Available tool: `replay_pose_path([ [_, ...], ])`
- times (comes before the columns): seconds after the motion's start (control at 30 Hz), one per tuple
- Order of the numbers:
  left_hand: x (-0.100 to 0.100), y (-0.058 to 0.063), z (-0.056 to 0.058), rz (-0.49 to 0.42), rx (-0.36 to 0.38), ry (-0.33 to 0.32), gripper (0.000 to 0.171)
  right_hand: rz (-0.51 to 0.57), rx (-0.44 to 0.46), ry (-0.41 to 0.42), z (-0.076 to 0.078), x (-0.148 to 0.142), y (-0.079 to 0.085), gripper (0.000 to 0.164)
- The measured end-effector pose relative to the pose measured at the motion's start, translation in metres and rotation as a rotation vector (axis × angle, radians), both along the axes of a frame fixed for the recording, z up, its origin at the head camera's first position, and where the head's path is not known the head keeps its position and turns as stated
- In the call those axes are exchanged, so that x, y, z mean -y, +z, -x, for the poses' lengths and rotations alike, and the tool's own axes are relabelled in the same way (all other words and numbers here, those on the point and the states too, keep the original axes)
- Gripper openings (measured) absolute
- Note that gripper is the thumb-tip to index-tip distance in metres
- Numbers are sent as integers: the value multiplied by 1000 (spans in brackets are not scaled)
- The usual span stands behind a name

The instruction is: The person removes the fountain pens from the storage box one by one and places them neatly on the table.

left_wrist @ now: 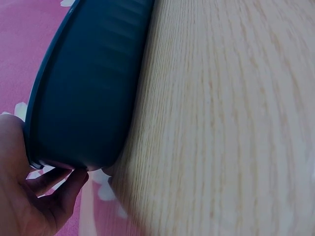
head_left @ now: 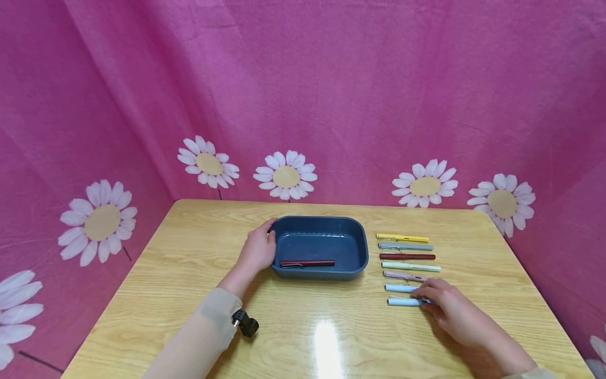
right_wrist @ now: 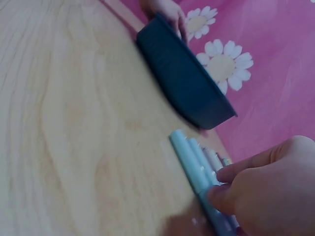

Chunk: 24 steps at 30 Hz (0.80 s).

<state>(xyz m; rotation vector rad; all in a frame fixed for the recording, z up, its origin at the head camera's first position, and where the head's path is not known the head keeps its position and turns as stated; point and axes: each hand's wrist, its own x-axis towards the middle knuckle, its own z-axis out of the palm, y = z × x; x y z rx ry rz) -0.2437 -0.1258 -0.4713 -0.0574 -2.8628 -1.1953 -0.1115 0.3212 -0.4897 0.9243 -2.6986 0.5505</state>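
A dark blue rectangular dish (head_left: 319, 275) sits mid-table, with a dark red pen (head_left: 307, 263) lying along its near side. My left hand (head_left: 258, 247) grips the dish's left end; the left wrist view has its fingers against the end wall (left_wrist: 74, 147). At the right lies a column of pens. My right hand (head_left: 454, 310) is over the two nearest, both light blue. Its thumb and forefinger pinch the nearest light blue pen (head_left: 400, 301), whose far part they cover. Just beyond is the other light blue pen (head_left: 397, 288), partly hidden by the fingers.
Farther up the column lie a lilac pen (head_left: 402, 276), a pale green pen (head_left: 411, 266), a dark red pen (head_left: 407, 256), a grey-blue pen (head_left: 405, 246) and a yellow pen (head_left: 402, 238). A pink flowered curtain (head_left: 331, 105) hangs behind the wooden table (head_left: 189, 237).
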Motion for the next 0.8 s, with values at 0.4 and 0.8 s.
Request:
replay_pose_path([
  [0.4,0,0,0,3,-3,2,46,132,67,57,18,24,45,41],
  [0.8,-1,0,-1,-6,-6,7,46,238,232,153,56,68,75,40],
])
